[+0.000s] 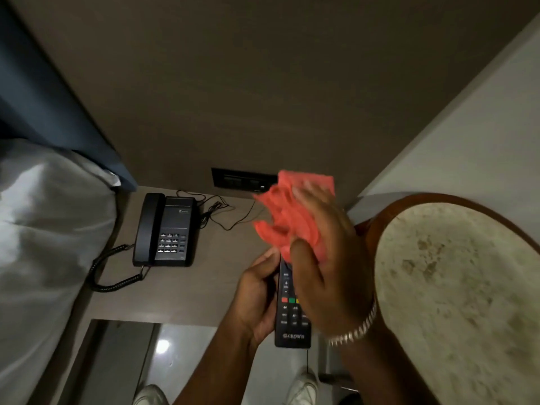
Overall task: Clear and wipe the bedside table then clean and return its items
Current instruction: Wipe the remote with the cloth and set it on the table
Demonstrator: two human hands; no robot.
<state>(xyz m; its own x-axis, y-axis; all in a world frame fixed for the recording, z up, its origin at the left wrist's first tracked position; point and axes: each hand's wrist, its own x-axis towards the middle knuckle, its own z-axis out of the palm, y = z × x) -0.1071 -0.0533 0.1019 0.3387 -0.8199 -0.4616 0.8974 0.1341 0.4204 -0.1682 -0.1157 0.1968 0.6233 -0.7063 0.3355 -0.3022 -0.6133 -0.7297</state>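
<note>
My left hand (258, 296) grips a black remote control (287, 320) from its left side, holding it above the front edge of the bedside table (222, 282). My right hand (324, 258) clutches a crumpled red cloth (287, 217) and presses it on the remote's upper part, which is hidden under it. The remote's coloured buttons and lower keys show between the hands. A black corded telephone (165, 230) sits on the table to the left, its coiled cord hanging off the near left corner.
A bed with white linen (43, 229) borders the table on the left. A round stone-topped table (455, 287) with a wooden rim stands at the right. A dark socket panel (242, 178) is on the wall behind. Thin cables (222, 211) lie at the table's back.
</note>
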